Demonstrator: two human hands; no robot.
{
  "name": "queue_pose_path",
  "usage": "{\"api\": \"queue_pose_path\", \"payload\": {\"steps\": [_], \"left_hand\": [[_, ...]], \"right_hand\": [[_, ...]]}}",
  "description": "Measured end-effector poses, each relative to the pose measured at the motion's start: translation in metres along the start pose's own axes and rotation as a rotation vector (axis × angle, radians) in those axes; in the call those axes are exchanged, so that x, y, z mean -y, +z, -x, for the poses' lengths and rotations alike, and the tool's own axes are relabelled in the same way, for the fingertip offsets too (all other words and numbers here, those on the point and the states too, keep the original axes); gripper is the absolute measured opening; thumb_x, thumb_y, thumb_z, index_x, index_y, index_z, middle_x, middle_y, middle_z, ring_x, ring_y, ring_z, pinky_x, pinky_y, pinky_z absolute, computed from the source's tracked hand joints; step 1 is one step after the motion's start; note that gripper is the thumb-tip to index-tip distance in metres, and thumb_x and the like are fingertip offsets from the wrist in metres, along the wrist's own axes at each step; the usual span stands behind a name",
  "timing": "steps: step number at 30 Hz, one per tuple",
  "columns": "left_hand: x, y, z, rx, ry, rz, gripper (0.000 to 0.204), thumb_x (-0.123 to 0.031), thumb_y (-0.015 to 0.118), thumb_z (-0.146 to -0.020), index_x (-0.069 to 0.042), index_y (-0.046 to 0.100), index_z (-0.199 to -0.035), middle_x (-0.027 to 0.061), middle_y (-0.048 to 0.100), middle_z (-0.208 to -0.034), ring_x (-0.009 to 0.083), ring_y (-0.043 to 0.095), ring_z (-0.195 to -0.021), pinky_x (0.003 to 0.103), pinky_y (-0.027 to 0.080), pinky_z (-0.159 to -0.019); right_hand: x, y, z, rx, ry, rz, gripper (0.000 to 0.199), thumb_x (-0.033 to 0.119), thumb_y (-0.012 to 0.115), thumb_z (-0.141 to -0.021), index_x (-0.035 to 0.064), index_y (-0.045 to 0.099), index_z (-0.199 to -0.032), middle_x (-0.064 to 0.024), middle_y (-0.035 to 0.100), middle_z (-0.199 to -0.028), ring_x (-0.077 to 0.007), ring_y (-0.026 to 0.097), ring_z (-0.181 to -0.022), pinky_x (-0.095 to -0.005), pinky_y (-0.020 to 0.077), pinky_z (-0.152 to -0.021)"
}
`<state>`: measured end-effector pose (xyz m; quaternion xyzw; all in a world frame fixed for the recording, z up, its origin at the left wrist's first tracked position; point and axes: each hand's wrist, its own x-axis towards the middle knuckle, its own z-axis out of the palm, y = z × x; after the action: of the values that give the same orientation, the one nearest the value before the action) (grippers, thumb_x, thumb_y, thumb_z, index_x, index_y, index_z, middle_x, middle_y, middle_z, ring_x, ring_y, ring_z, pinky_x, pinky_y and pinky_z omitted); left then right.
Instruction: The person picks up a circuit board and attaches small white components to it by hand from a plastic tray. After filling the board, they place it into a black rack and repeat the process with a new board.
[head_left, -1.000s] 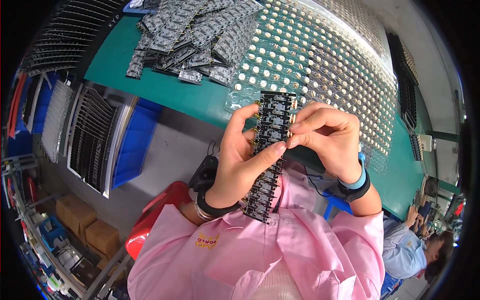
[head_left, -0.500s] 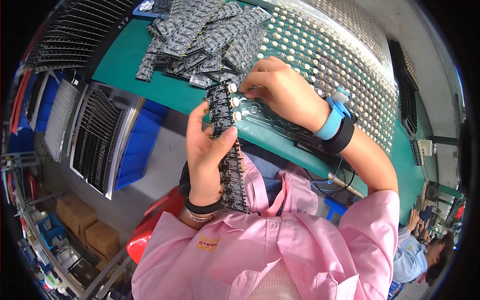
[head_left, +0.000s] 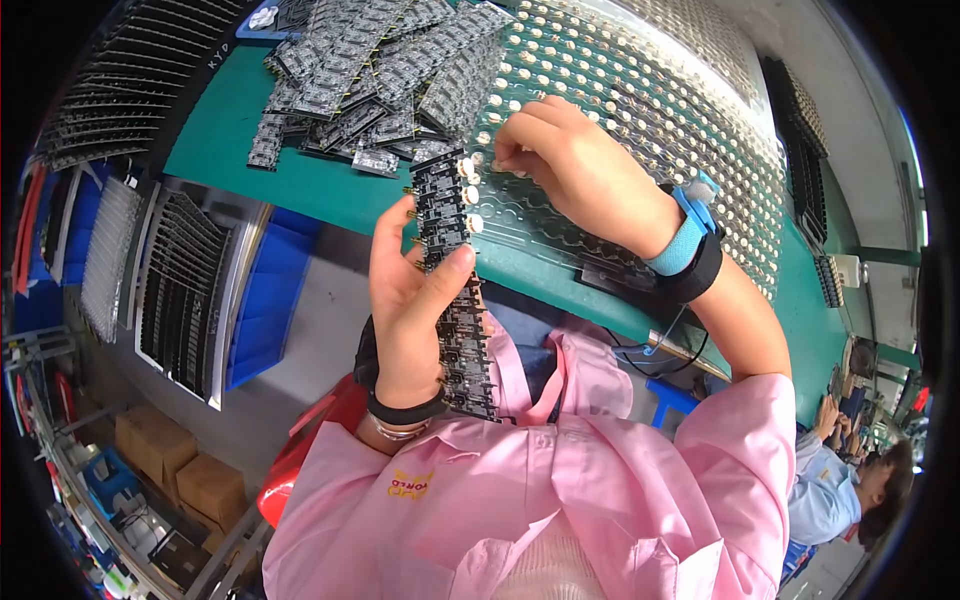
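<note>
**Long board strip, one-handed hold**

Left hand (head_left: 410,310) is wrapped around a long black circuit strip (head_left: 455,290), upright over the green table (head_left: 300,180) edge. Right hand (head_left: 570,165) pinches a small white part at the clear tray (head_left: 640,130). The strip could flex or slip, I'd guess, since only its middle is held.

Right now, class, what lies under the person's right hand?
Under the right hand lies a clear tray with rows of small round white parts, on the green table. What the fingertips pinch is hidden. The left hand holds a long black board strip.
</note>
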<state>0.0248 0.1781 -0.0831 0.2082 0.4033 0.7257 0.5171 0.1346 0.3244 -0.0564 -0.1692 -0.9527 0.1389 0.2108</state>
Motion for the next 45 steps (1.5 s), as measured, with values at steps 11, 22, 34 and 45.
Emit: {"api": "queue_pose_path", "payload": {"steps": [11,22,34,45], "left_hand": [[-0.004,0.006,0.001,-0.058,-0.023,0.013,0.046,-0.005,0.046,-0.081,-0.004,0.026,-0.122,0.0033,0.045,-0.074,0.0050,0.040,-0.043,0.018,0.033,-0.033],[-0.004,0.004,0.002,-0.049,-0.022,-0.001,0.045,-0.005,0.046,-0.081,-0.003,0.027,-0.121,0.0033,0.045,-0.074,0.0053,0.040,-0.044,0.018,0.033,-0.034],[0.018,0.043,0.011,0.236,-0.181,0.048,0.054,-0.001,0.056,-0.076,-0.001,0.023,-0.119,0.0106,0.054,-0.088,0.0093,0.055,-0.059,0.022,0.047,-0.043],[0.028,0.055,0.020,0.325,-0.195,0.084,0.054,-0.001,0.053,-0.079,-0.002,0.019,-0.120,0.0126,0.055,-0.090,0.0103,0.057,-0.066,0.021,0.048,-0.045]], "right_hand": [[0.008,0.016,-0.006,0.063,-0.105,0.137,0.009,0.004,0.055,-0.070,0.0028,0.054,-0.078,-0.0081,0.051,-0.077,-0.0243,0.049,-0.078,-0.0325,0.0426,-0.065],[0.017,-0.036,0.011,0.092,0.145,-0.249,0.010,-0.002,0.053,-0.075,0.0003,0.048,-0.084,-0.0074,0.050,-0.081,-0.0154,0.049,-0.077,-0.0250,0.0429,-0.064],[0.063,-0.038,0.108,-0.234,0.684,-1.249,0.011,-0.005,0.052,-0.078,-0.0033,0.048,-0.088,-0.0083,0.052,-0.090,-0.0089,0.051,-0.082,-0.0214,0.0443,-0.073],[0.065,-0.034,0.117,-0.387,0.545,-1.313,0.016,-0.010,0.056,-0.073,-0.0053,0.049,-0.087,-0.0107,0.054,-0.085,-0.0118,0.056,-0.076,-0.0242,0.0485,-0.071]]}}
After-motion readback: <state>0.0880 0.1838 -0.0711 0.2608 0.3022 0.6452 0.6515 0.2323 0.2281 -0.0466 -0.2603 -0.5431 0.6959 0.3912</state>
